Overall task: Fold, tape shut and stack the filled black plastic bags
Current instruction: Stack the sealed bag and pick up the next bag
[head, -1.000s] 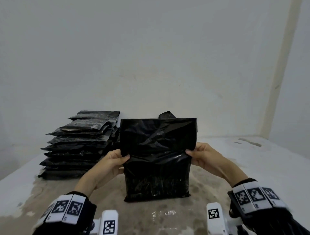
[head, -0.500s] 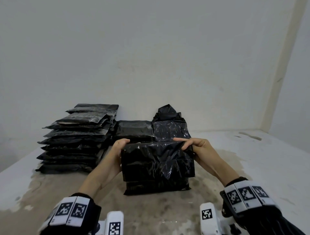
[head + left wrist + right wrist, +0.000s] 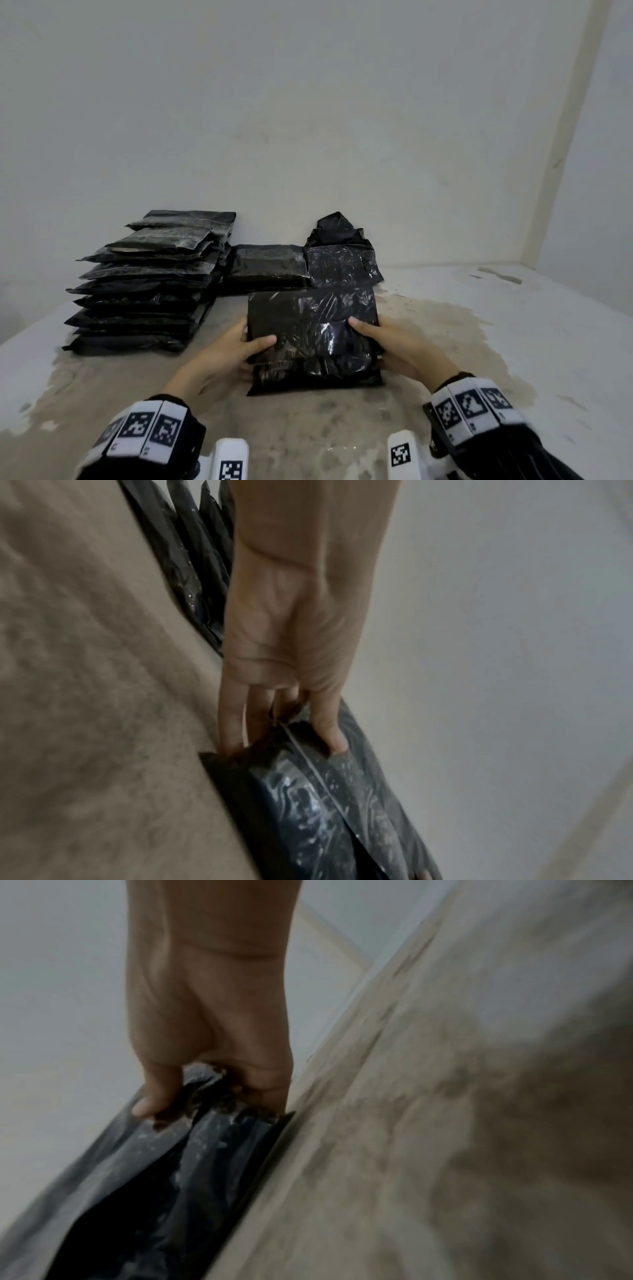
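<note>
A filled black bag point(image 3: 311, 337) lies flat on the stained tabletop point(image 3: 445, 342) in front of the person, its top flap folded down over its body; what fills it is hidden by the opaque plastic; the left hand point(image 3: 226, 356) grips its left edge, thumb on top and fingers point(image 3: 236, 723) tucked beneath; the right hand point(image 3: 394, 346) grips the right edge the same way, thumb laid on the flap; behind it sit two more bags point(image 3: 270, 269) side by side with a crumpled one point(image 3: 337, 228) at the wall, and to the left a tall stack of finished bags point(image 3: 147, 284); a second ago the bag stood upright with its top unfolded; half a second ago the flap was halfway over; now it is pressed down flat.
</note>
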